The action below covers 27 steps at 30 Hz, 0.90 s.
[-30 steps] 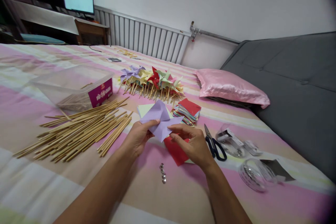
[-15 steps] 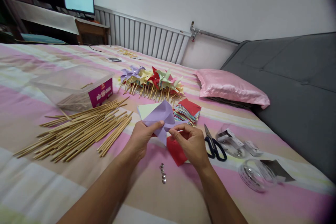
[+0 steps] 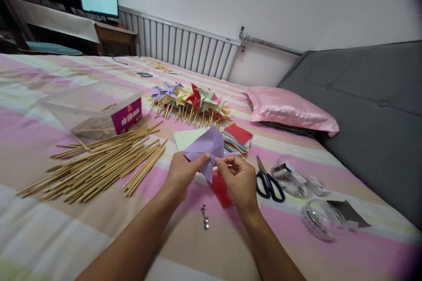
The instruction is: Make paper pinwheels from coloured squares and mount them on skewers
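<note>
On the striped bedspread [image 3: 39,228], near its middle: both hands are working above the cloth, with bare pink and beige bands lying open toward the viewer.
Left side: wooden sticks [image 3: 95,164] are spreading in a loose fan, well apart from the hands; a clear plastic tub [image 3: 94,107] is sitting behind them.
Right side: scissors [image 3: 268,182] are lying just beside the right hand, with tape rolls [image 3: 318,219] farther out and the grey sofa [image 3: 372,118] closing that edge.
Far side: finished pinwheels [image 3: 193,101] and a stack of coloured paper squares [image 3: 237,139] are filling the space ahead.
Near side: small silver pins [image 3: 205,217] are lying between the forearms.
Left hand [image 3: 180,173]: pinching the lilac paper [image 3: 205,145] at its lower edge.
Right hand [image 3: 240,181]: gripping the same sheet's folded corner with its fingertips.
Lilac paper: being held just above the bed, partly folded, one flap standing up, a point hanging down over a red sheet [image 3: 221,189].
</note>
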Each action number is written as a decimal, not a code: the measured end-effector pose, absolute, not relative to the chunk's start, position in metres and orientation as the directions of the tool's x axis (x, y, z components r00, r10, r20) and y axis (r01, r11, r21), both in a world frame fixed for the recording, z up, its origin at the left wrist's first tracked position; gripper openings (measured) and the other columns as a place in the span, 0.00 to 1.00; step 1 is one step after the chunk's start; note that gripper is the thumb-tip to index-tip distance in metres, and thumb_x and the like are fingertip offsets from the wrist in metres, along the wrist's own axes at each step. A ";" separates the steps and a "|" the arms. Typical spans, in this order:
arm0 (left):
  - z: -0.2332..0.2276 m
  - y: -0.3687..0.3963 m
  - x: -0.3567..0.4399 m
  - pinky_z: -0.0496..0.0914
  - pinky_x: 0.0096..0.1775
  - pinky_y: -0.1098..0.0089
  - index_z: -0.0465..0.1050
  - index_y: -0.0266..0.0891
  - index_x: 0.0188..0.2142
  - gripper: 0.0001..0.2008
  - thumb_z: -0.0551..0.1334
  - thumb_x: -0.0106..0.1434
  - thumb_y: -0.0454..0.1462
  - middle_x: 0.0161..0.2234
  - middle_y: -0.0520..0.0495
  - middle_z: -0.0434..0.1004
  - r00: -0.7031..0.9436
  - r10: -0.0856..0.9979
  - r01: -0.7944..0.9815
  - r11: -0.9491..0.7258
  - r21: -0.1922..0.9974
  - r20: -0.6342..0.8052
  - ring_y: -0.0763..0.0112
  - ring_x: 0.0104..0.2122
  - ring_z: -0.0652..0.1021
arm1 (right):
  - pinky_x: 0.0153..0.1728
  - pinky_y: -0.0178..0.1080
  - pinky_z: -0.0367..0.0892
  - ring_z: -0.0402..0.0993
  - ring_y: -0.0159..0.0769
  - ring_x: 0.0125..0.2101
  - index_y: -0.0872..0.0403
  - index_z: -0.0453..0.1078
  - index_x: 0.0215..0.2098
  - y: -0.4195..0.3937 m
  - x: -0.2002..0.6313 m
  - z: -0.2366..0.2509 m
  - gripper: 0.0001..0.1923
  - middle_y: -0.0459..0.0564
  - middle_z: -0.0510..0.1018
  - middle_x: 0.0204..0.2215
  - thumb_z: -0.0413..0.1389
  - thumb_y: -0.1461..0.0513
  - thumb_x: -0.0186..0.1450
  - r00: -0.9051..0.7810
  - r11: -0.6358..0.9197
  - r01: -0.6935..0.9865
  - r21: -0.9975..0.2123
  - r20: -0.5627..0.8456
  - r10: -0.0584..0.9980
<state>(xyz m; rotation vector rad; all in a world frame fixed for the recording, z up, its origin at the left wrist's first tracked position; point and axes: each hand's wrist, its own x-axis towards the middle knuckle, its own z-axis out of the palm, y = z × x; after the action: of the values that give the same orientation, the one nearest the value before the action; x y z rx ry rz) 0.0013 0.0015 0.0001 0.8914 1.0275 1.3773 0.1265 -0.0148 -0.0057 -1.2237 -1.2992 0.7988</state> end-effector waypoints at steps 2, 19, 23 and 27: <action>0.000 0.001 0.002 0.64 0.27 0.74 0.76 0.33 0.26 0.09 0.68 0.44 0.37 0.23 0.50 0.76 -0.058 0.997 -0.337 0.025 0.941 -0.048 0.74 0.22 0.72 | 0.20 0.31 0.65 0.72 0.32 0.17 0.56 0.67 0.26 -0.015 0.125 -0.006 0.14 0.45 0.74 0.15 0.59 0.53 0.56 0.188 0.230 0.189 -0.955 0.265 0.946; 0.001 -0.002 0.006 0.66 0.29 0.72 0.77 0.35 0.26 0.09 0.69 0.44 0.37 0.24 0.50 0.76 -0.053 0.998 -0.306 0.024 0.952 -0.043 0.71 0.24 0.73 | 0.17 0.31 0.60 0.67 0.30 0.14 0.55 0.65 0.25 -0.015 0.123 -0.010 0.15 0.42 0.70 0.14 0.58 0.51 0.56 0.267 0.231 0.196 -0.953 0.278 0.923; 0.001 -0.003 0.007 0.65 0.28 0.72 0.77 0.34 0.25 0.09 0.69 0.45 0.38 0.22 0.50 0.75 -0.033 0.999 -0.302 0.017 0.953 -0.029 0.71 0.24 0.72 | 0.16 0.31 0.59 0.65 0.29 0.13 0.54 0.63 0.24 -0.015 0.122 -0.011 0.16 0.41 0.69 0.13 0.59 0.51 0.56 0.282 0.226 0.179 -0.958 0.270 0.921; 0.000 -0.002 0.006 0.65 0.28 0.72 0.76 0.34 0.26 0.10 0.69 0.44 0.38 0.23 0.49 0.75 -0.027 0.999 -0.311 0.027 0.950 -0.038 0.71 0.23 0.73 | 0.16 0.31 0.59 0.65 0.29 0.13 0.54 0.63 0.25 -0.015 0.122 -0.011 0.16 0.41 0.69 0.13 0.59 0.51 0.55 0.282 0.224 0.170 -0.960 0.266 0.922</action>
<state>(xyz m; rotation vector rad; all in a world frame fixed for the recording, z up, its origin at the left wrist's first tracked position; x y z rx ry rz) 0.0064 -0.0022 -0.0002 0.9348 1.0116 1.3419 0.1221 -0.0147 -0.0114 -1.2467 -1.1822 0.7347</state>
